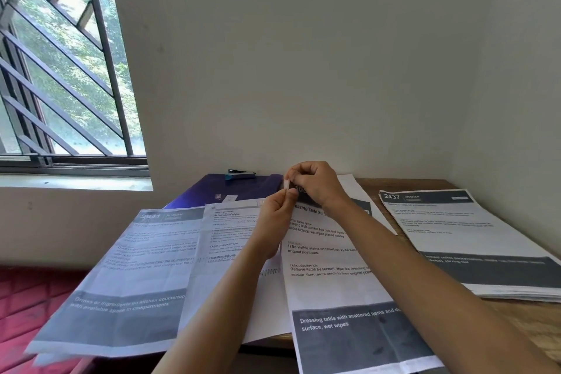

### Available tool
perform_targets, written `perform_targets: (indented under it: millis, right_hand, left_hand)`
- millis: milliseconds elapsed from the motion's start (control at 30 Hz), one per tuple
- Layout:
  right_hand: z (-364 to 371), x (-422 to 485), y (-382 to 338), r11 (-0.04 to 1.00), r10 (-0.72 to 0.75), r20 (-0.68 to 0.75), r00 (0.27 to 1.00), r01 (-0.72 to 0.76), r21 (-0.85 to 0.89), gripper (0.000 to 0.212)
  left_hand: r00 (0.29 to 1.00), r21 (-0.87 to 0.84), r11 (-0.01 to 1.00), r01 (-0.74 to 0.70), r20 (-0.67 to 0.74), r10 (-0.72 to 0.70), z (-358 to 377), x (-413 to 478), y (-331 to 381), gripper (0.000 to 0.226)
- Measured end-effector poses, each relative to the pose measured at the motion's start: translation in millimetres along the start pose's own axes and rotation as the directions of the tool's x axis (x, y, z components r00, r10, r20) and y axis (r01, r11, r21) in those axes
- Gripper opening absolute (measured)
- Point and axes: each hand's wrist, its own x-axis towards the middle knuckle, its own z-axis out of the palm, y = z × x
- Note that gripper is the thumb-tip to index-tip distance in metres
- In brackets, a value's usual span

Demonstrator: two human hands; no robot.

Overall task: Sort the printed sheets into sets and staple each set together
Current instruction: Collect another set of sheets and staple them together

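Printed sheets lie spread over a small wooden table (pixel 516 316). The middle sheet, headed "Dressing Table Surface" (pixel 331 279), has its top left corner lifted. My left hand (pixel 277 212) and my right hand (pixel 315 184) both pinch that corner between fingertips and thumb. To the left lies a sheet numbered 2541 (pixel 127 276), with another printed sheet (pixel 224 240) partly over it. A thicker stack headed 2437 (pixel 467 240) sits at the right. A stapler (pixel 241 174) with a blue tip rests at the back on a purple folder (pixel 224 188).
The table stands in a corner, with white walls behind and to the right. A barred window (pixel 60 70) and its sill are at the left. A red patterned surface (pixel 27 307) lies below the table's left edge, where the left sheets overhang.
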Motion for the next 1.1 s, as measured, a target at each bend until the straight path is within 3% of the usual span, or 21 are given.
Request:
perform_targets:
  millis: [167, 267, 367, 433, 533, 667, 867, 1000, 1100]
  right_hand:
    - [2, 0, 1, 0.989, 0.101, 0.041, 0.994, -0.105, 0.101, 0.024]
    - [0, -3, -5, 0.98, 0.041, 0.084, 0.996, -0.057, 0.193, 0.021]
    - [-14, -4, -13, 0.953, -0.05, -0.037, 0.998, 0.059, 0.296, 0.018]
    - [-32, -5, -5, 0.983, -0.102, -0.157, 0.982, 0.124, 0.138, 0.007]
    - [-67, -13, 18, 0.992, -0.093, -0.271, 0.958, 0.066, -0.106, 0.043]
    - [-104, -37, 44, 0.98, 0.137, -0.236, 0.962, -0.166, -0.107, 0.071]
    - [-131, -65, 58, 0.918, 0.364, 0.05, 0.93, -0.367, 0.153, 0.047]
    - [-136, -79, 48, 0.925, 0.301, 0.097, 0.949, -0.315, 0.214, 0.018]
    - [-142, -79, 37, 0.934, 0.256, 0.075, 0.964, -0.266, 0.238, 0.013]
  left_hand:
    - [1.0, 0.0, 1.0, 0.006, -0.022, -0.006, -1, 0, -1, 0.038]
    - [0.997, -0.009, 1.0, -0.004, -0.071, 0.003, -2, 1, -3, 0.035]
    - [0.994, -0.072, 0.997, 0.005, -0.108, -0.013, -3, 1, -2, 0.029]
    - [0.992, -0.134, 0.991, 0.017, -0.121, -0.033, -4, 1, 0, 0.027]
    - [0.986, -0.234, 0.971, 0.04, -0.149, -0.077, -8, 1, 3, 0.024]
    - [0.981, -0.325, 0.944, 0.056, -0.159, -0.113, -10, 0, 8, 0.025]
    - [0.967, -0.374, 0.927, -0.002, -0.237, -0.094, -10, -6, 17, 0.026]
    - [0.951, -0.344, 0.938, -0.038, -0.3, -0.071, -5, -7, 29, 0.025]
    - [0.959, -0.291, 0.953, -0.083, -0.282, -0.003, 0, -1, 54, 0.027]
